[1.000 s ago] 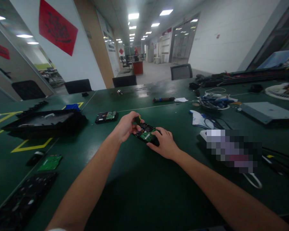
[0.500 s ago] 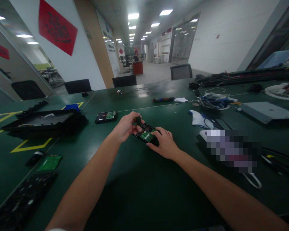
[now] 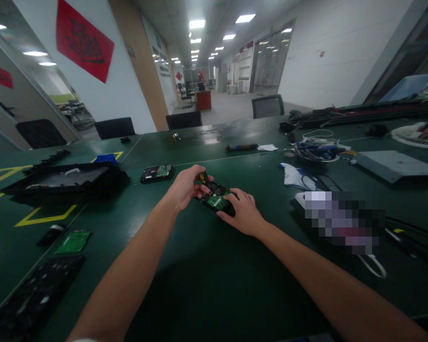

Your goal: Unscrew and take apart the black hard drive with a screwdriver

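On the green table, near the middle of the head view, lies a hard drive [image 3: 218, 201] with its green circuit board facing up. My left hand [image 3: 186, 187] is closed around a short black screwdriver [image 3: 203, 179] with a yellow mark, held upright over the drive's left part. Its tip is hidden by my fingers and too small to make out. From the right, my right hand [image 3: 245, 212] grips the drive's near right end, thumb along the front edge and fingers over the far side.
Another hard drive [image 3: 157, 173] lies left of my hands. Farther left are a black tray [image 3: 62, 183], a green circuit board [image 3: 73, 241] and a black panel [image 3: 35, 294]. To the right are a pixelated object [image 3: 338, 221], cables [image 3: 317, 148] and a grey metal box [image 3: 395, 164].
The screwdriver has turned slightly in my left fingers, so its yellow mark now shows. My right hand and the hard drive stay in place.
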Demonstrator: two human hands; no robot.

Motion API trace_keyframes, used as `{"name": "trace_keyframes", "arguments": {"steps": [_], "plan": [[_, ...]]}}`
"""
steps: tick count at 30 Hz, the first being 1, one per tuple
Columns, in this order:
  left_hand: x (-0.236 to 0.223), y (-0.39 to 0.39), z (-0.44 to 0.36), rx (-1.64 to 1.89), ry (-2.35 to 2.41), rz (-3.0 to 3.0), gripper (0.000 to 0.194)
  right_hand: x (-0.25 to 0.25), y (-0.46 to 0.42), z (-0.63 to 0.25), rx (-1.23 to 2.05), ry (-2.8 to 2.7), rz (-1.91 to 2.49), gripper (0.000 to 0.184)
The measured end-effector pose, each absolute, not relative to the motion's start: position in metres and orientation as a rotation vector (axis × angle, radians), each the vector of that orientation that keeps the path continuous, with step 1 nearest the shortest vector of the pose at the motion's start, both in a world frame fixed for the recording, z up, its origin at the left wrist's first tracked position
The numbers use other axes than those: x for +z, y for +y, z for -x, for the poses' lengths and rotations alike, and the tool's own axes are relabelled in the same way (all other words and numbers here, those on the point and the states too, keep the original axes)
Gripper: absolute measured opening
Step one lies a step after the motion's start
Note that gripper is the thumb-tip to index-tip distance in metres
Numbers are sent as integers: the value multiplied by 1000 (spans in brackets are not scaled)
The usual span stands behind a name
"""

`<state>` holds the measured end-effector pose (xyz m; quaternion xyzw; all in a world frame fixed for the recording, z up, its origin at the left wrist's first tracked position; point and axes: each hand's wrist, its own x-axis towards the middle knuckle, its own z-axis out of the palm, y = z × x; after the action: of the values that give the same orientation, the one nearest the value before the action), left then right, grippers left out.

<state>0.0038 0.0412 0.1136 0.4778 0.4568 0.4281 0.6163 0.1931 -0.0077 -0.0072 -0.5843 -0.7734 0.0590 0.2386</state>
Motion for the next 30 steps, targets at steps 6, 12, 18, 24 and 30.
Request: {"name": "trace_keyframes", "arguments": {"steps": [6,12,18,24,30], "plan": [[113,41,-3,1081,1093,-1136,14,-9,-8,-194,151,-2117,1584,52],[115,40,-5,944,1031,-1053,15,-9,-7,-193,144,-2108,1606,53],[112,44,-4,1074,1076,-1036,14,-9,-8,-194,154,-2119,1597,53],[114,40,-4,951,1009,-1067,16,-9,-8,-193,160,-2112,1614,53],[109,42,-4,1100,1099,-1177,12,-7,-8,-193,173,-2120,1606,52]]}}
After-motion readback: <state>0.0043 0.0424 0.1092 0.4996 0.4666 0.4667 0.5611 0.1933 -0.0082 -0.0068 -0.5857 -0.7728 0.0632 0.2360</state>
